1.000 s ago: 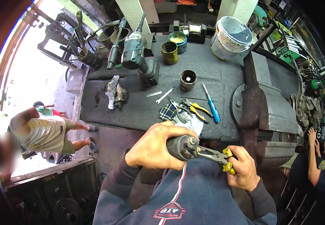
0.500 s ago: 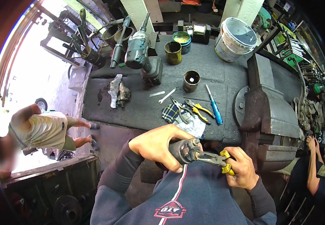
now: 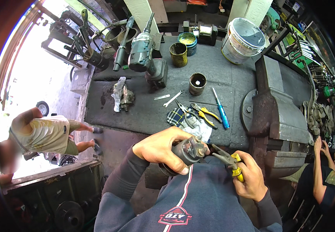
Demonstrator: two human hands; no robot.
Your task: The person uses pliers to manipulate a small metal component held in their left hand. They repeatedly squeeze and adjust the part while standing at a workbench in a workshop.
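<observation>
My left hand (image 3: 161, 149) is wrapped round a dark cylindrical part (image 3: 187, 152) that looks like a starter solenoid, with metal terminals at its right end. In my right hand (image 3: 250, 178) are pliers (image 3: 226, 158) with yellow grips. Their jaws point at the terminal end, a small gap away, and look slightly parted. Both hands are in front of my body, just off the workbench's near edge. On the bench ahead lie yellow-and-black pliers (image 3: 206, 114), dark-handled pliers (image 3: 188, 114), a blue screwdriver (image 3: 222, 112), a wrench (image 3: 173, 98) and a checked cloth (image 3: 175, 116).
The workbench (image 3: 144, 120) carries a cordless impact wrench (image 3: 142, 54), a greasy metal part (image 3: 127, 96), several tins such as the small dark one (image 3: 197, 84), and a white bucket (image 3: 241, 42). A large vise (image 3: 281, 112) stands right. People are at left (image 3: 40, 135) and far right (image 3: 322, 174).
The pliers have come off the terminal and moved slightly right and down. My left hand has tilted the cylindrical part, its terminal end now turned more upward.
</observation>
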